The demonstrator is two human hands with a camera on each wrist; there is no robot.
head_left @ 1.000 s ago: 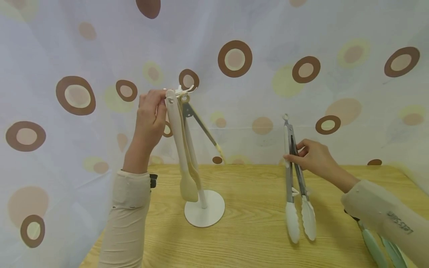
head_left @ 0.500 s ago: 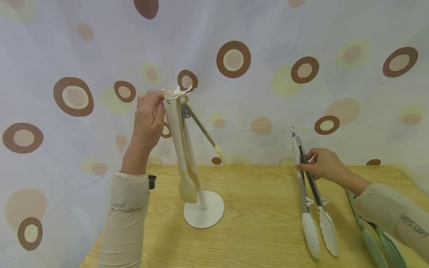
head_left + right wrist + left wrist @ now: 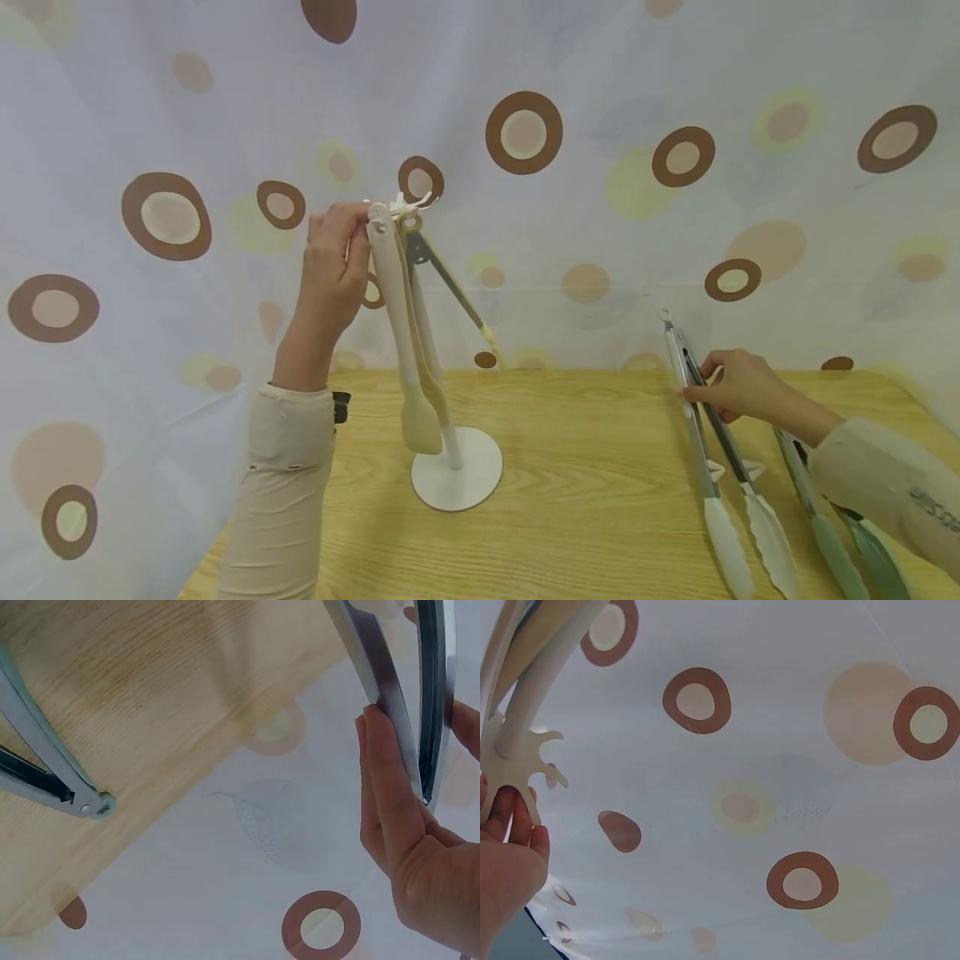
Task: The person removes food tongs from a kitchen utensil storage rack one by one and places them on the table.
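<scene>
the white-tipped tongs are being held tilted above the table, just beside the green tongs, their arms being pinched between thumb and fingers of the right hand. by its hooked top, the stand is being gripped in the curled fingers of the left hand. a setting-down seems to be being carried out; next, a level lowering and a gentle release are being called for.

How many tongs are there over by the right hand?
2. White tongs held in the right hand, and green tongs on the table to their right, partly behind the sleeve, which could hide more.
</scene>
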